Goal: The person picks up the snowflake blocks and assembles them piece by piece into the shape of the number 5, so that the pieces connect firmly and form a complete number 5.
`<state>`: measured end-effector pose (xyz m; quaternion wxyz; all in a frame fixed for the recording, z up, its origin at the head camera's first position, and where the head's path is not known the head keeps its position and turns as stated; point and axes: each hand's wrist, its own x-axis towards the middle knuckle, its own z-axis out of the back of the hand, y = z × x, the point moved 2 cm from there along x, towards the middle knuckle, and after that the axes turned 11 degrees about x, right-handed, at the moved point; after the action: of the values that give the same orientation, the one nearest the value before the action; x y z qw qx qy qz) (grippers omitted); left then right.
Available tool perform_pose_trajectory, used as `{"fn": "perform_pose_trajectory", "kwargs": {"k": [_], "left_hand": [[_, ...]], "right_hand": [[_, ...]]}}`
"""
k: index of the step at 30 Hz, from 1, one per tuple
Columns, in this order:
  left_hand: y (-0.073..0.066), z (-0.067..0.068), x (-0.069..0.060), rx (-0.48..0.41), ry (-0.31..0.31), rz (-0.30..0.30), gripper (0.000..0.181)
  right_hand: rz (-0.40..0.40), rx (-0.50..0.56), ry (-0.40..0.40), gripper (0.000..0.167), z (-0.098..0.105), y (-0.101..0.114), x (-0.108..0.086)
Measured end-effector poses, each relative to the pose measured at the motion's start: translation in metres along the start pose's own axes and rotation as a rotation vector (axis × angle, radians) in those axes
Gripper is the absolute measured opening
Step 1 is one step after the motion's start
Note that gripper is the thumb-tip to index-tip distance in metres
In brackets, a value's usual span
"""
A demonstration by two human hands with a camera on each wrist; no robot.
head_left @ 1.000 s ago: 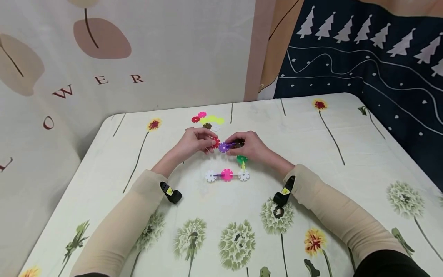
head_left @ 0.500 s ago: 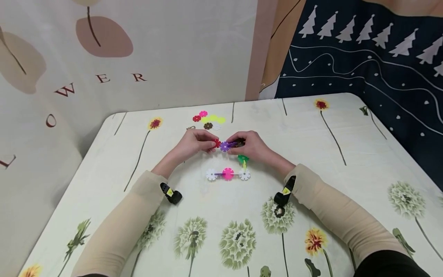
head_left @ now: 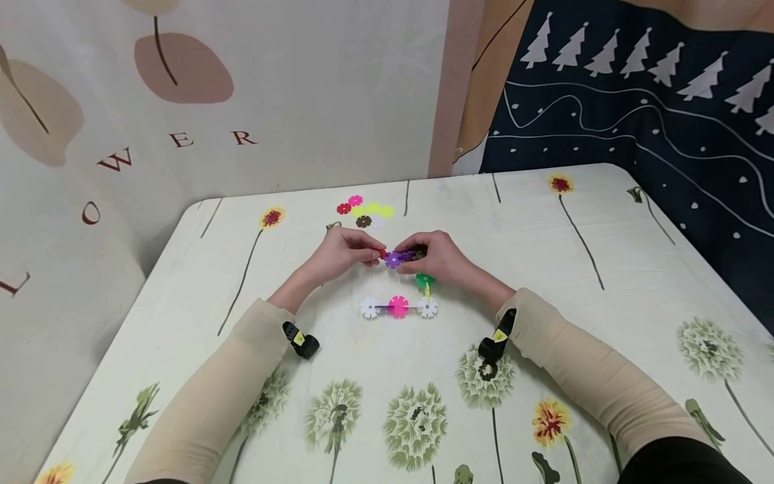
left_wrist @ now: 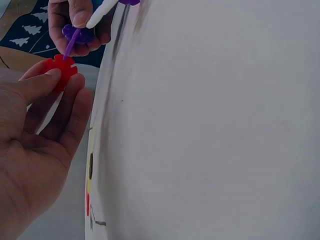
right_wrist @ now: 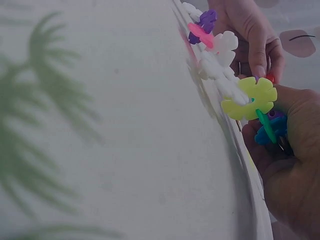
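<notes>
Between its thumb and fingers my left hand (head_left: 343, 254) pinches a red notched snowflake disc (left_wrist: 62, 74). A purple snowflake disc (head_left: 392, 260) meets that disc's edge; whether their slots interlock I cannot tell. My right hand (head_left: 441, 259) grips the linked discs just behind the purple one, hiding part of them. In the right wrist view a blue disc (right_wrist: 273, 131) lies against the right palm, beside a green disc (right_wrist: 266, 126) and a yellow disc (right_wrist: 262, 95). From there the chain runs on to white discs and a pink disc (head_left: 398, 307).
Loose discs lie beyond the hands: a red one (head_left: 343, 209), a pink one (head_left: 355, 200), a brown one (head_left: 363, 221), plus yellow and white ones. A flower-print cloth (head_left: 417, 430) covers the table. Curtains stand behind its far edge.
My left hand has shifted slightly right, bringing the red disc against the purple one. Less of the red disc shows in the head view. The right hand stays almost still.
</notes>
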<state>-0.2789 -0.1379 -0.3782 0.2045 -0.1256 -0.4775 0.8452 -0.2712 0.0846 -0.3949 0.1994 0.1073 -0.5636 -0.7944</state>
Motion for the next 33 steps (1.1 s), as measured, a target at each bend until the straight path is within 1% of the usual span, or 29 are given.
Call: {"fn": "perform_pose_trajectory", "kwargs": {"k": [4,8,15,19,25,29,33], "left_hand": [[0.0023,-0.0008,0.0005,0.007,-0.009,0.006,0.017],[0.0039,0.0004,0.0008,0.014,-0.017,0.024,0.014],[0.0037,0.0011,0.0011,0.002,0.000,0.039,0.012],[0.0021,0.0023,0.0009,0.012,0.010,0.036,0.011],[-0.0028,0.0053,0.0006,0.081,0.036,0.021,0.010],[-0.0037,0.0060,0.0023,0.101,0.057,0.008,0.009],[-0.0048,0.0055,0.0031,0.099,0.066,0.004,0.008]], "right_hand": [[0.007,-0.015,0.008,0.036,-0.0002,-0.0010,0.0008],[0.018,-0.008,0.008,0.036,-0.0006,-0.0003,0.0004],[0.027,-0.005,0.000,0.035,-0.0011,0.0011,-0.0005],[0.035,0.017,-0.001,0.033,-0.0007,0.0011,-0.0019],[0.077,0.045,0.009,0.030,-0.0013,-0.0002,-0.0009],[0.093,0.039,0.024,0.031,-0.0030,0.0006,0.0001],[0.081,0.022,0.023,0.032,-0.0038,0.0024,-0.0002]]}}
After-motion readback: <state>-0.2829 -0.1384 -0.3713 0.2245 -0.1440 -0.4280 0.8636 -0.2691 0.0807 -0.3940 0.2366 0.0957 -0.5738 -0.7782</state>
